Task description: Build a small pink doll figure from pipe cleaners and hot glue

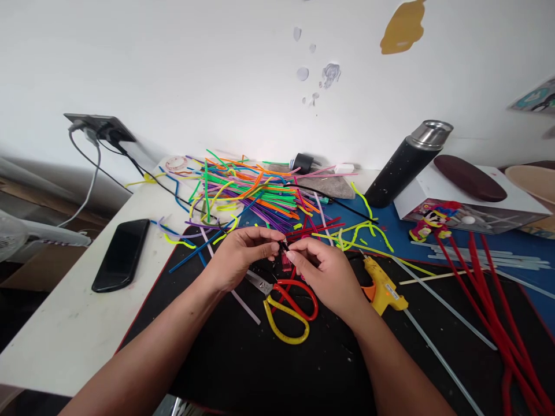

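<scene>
My left hand (245, 254) and my right hand (323, 271) meet over the black mat, fingertips nearly touching. Both pinch a small dark piece (282, 246) between thumb and forefinger; it is too small and too covered to name. Just below the fingertips is a small reddish-pink item (286, 263), partly hidden. Under my hands lie scissors (288, 312) with one red and one yellow handle loop, their blades pointing up and left beneath my left hand. A yellow hot glue gun (384, 286) rests right of my right hand, a clear glue stick trailing from its back.
Colourful pipe cleaners (255, 193) are heaped at the back. A phone (122, 254) lies on the left. Behind on the right stand a black flask (407, 164), a white box (468, 190) and a small figure (433, 222). Red pipe cleaners (498, 306) spread along the right side.
</scene>
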